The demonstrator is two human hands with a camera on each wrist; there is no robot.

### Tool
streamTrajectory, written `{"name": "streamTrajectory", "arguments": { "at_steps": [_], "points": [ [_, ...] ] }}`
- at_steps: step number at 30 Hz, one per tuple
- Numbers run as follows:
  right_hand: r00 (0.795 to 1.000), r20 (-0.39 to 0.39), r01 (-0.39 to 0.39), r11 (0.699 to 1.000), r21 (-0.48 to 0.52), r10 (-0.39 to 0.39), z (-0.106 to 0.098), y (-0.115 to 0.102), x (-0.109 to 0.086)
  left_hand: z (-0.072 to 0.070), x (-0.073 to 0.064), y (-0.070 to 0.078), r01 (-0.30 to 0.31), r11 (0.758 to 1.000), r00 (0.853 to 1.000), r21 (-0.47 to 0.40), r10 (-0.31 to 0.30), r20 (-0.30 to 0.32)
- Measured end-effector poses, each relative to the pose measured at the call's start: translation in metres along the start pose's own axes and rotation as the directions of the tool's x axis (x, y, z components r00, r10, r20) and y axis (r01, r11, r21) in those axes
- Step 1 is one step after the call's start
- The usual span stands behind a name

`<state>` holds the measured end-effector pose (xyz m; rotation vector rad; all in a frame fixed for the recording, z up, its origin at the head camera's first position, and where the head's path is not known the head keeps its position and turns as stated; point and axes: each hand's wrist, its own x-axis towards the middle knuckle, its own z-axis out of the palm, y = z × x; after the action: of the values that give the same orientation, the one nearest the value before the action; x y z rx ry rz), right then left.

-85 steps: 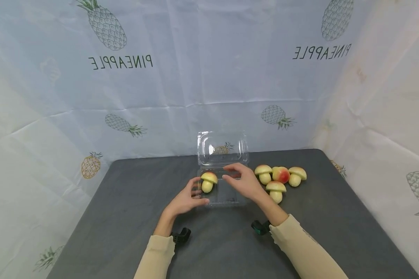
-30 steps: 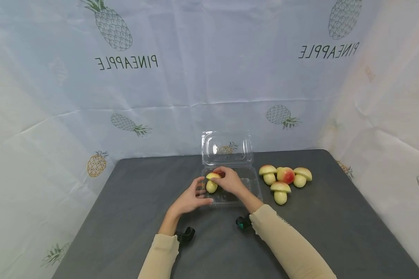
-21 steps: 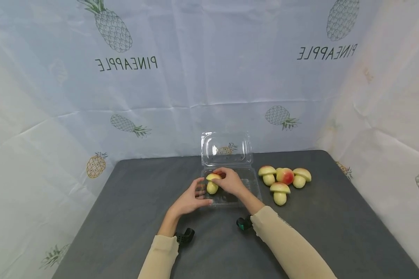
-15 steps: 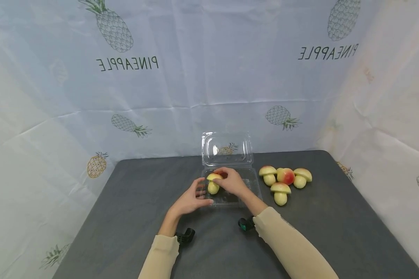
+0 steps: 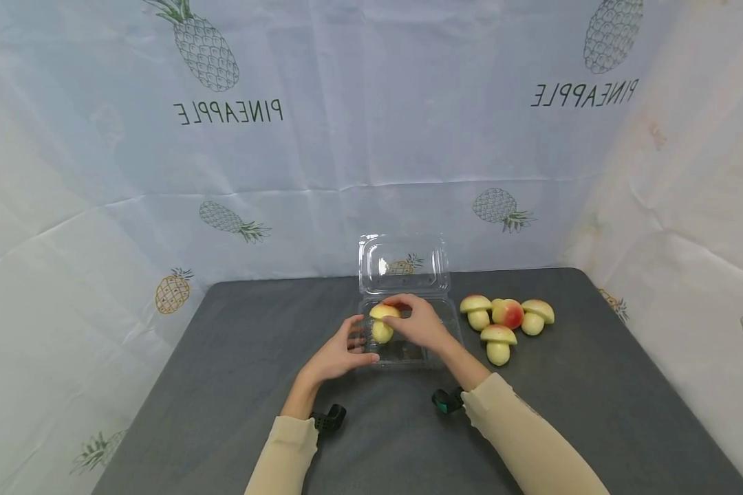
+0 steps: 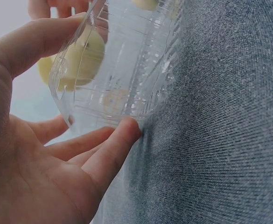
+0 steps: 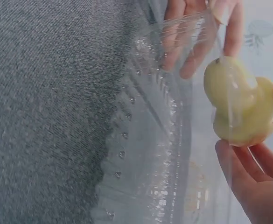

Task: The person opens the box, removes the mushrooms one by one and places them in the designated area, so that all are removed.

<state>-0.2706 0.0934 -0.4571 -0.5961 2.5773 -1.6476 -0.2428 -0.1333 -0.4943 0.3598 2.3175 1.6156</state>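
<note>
In the head view, my right hand (image 5: 424, 324) pinches a toy mushroom (image 5: 382, 333) by its red-and-yellow cap, with the pale stem pointing toward me. The mushroom is over the left part of a clear plastic clamshell container (image 5: 455, 338), whose lid (image 5: 402, 283) stands raised at the back. My left hand (image 5: 331, 356) holds the container's near left corner between thumb and fingers. In the left wrist view, the thumb meets the clear rim (image 6: 73, 100) and a fingertip touches the lower side. The right wrist view shows fingers and thumb around the mushroom (image 7: 234, 88).
Right of the container, a group of several more toy mushrooms lies on the dark grey table (image 5: 254, 330); one (image 5: 507, 313) has its red cap turned toward me. A pale pineapple-print cloth (image 5: 322, 137) hangs behind and at both sides.
Earliest, my right hand hovered apart, fingers spread, while the mushroom lay in the container's left side. It then took the cap and has shifted the mushroom slightly right. My left hand stays at the corner.
</note>
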Motion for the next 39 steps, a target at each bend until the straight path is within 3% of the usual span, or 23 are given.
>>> {"name": "streamTrajectory", "arguments": {
  "at_steps": [19,39],
  "points": [
    [0.997,0.027,0.067,0.995,0.068,-0.069,-0.026,-0.010,-0.022,0.001,0.000,0.000,0.006,1.000,1.000,0.022,-0.006,-0.013],
    [0.993,0.039,0.107,0.994,0.011,-0.107,-0.052,-0.016,-0.046,0.002,0.000,0.002,0.020,1.000,0.999,0.018,-0.020,-0.029]
  ]
}}
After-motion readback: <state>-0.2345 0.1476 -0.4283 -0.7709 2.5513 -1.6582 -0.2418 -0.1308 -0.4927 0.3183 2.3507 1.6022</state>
